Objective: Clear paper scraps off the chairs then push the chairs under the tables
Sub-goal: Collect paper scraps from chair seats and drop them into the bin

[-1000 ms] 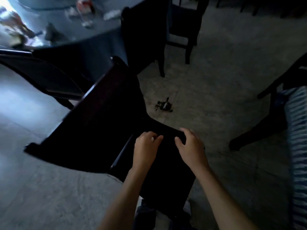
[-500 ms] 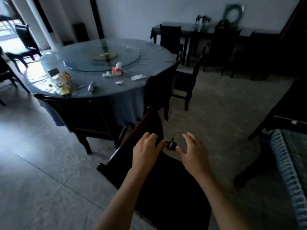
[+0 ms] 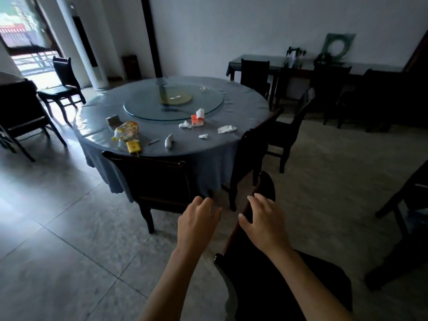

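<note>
A dark wooden chair (image 3: pixel 275 288) fills the bottom centre, its backrest edge (image 3: pixel 259 195) slanting up toward the round table (image 3: pixel 208 163). My left hand (image 3: pixel 199 221) hovers open just left of that backrest, over the floor. My right hand (image 3: pixel 266 224) is spread above the backrest's edge and holds nothing; whether it touches the wood I cannot tell. Two more dark chairs, one (image 3: pixel 157 179) in front and one (image 3: pixel 250 154) to the right, stand tucked against the table's blue cloth. White paper scraps (image 3: pixel 227 129) lie on the tabletop.
The table carries a glass turntable (image 3: pixel 173 100), an orange tissue box (image 3: pixel 197 120) and a yellow snack bag (image 3: pixel 127 133). Further chairs stand at the left (image 3: pixel 62 86), far right (image 3: pixel 398 209) and back (image 3: pixel 289 128). A long side table (image 3: pixel 308 63) lines the far wall.
Both hands have let go of the chair's seat edge and now float open above it. The view has lifted from the floor to the round table.
</note>
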Demonstrator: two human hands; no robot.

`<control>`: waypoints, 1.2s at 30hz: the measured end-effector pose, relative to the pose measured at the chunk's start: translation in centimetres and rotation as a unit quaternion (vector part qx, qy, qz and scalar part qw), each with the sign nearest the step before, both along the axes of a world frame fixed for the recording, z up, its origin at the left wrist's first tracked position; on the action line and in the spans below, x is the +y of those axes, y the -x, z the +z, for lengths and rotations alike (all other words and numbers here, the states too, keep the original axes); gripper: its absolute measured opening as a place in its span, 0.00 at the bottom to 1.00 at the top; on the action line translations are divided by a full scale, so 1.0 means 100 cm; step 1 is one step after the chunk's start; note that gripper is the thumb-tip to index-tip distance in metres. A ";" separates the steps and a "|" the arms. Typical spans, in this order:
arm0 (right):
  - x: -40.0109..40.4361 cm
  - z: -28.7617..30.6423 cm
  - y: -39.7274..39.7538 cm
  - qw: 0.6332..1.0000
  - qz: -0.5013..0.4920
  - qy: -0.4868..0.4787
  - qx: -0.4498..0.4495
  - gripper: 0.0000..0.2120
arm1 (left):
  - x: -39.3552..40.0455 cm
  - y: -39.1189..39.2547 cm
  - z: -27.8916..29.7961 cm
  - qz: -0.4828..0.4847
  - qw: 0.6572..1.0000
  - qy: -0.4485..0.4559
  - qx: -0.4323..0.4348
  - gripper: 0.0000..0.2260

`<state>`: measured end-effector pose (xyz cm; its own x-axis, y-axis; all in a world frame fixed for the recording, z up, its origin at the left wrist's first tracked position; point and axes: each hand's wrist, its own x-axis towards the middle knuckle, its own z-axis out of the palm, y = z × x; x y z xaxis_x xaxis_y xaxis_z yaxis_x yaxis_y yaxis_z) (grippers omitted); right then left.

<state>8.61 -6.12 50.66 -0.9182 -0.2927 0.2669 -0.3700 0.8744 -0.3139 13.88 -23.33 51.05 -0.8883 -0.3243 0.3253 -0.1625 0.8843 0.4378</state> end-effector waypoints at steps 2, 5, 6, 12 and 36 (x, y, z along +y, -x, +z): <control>-0.021 -0.002 0.011 1.000 0.004 -0.014 -0.009 0.28 | -0.023 0.010 -0.001 0.003 1.000 0.004 -0.002 0.13; -0.054 -0.009 0.037 1.000 0.014 -0.021 -0.017 0.29 | -0.058 0.031 -0.005 -0.002 1.000 0.007 0.001 0.13; -0.065 -0.012 0.047 1.000 0.014 -0.019 -0.018 0.29 | -0.069 0.041 -0.006 -0.005 1.000 0.014 0.000 0.13; -0.129 -0.031 0.128 1.000 -0.002 -0.013 -0.021 0.30 | -0.138 0.124 -0.015 -0.030 0.999 0.041 -0.017 0.13; -0.072 -0.030 0.362 0.951 -0.298 -0.023 -0.083 0.30 | -0.064 0.483 -0.024 -0.319 0.947 0.014 -0.036 0.10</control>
